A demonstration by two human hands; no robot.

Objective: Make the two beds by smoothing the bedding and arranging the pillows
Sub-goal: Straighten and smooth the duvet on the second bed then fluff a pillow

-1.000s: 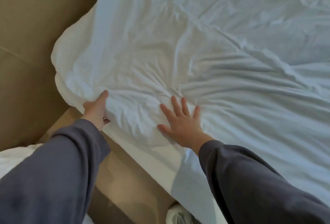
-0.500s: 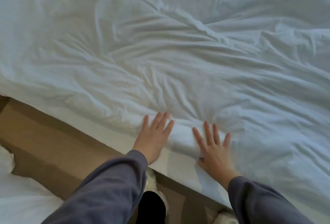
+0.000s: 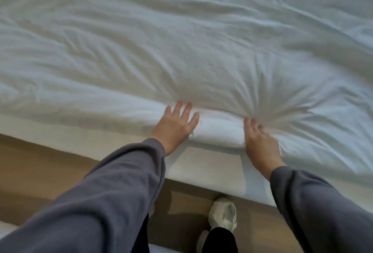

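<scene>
Head view — left hand [image 3: 174, 126], right hand [image 3: 260, 143] press duvet [image 3: 181, 50] edge

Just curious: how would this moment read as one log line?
left hand: flat on duvet edge | right hand: pressing duvet | duvet: wrinkled

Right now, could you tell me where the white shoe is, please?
In the head view, the white shoe stands low, right of centre, on the brown floor beside the mattress edge.
</scene>
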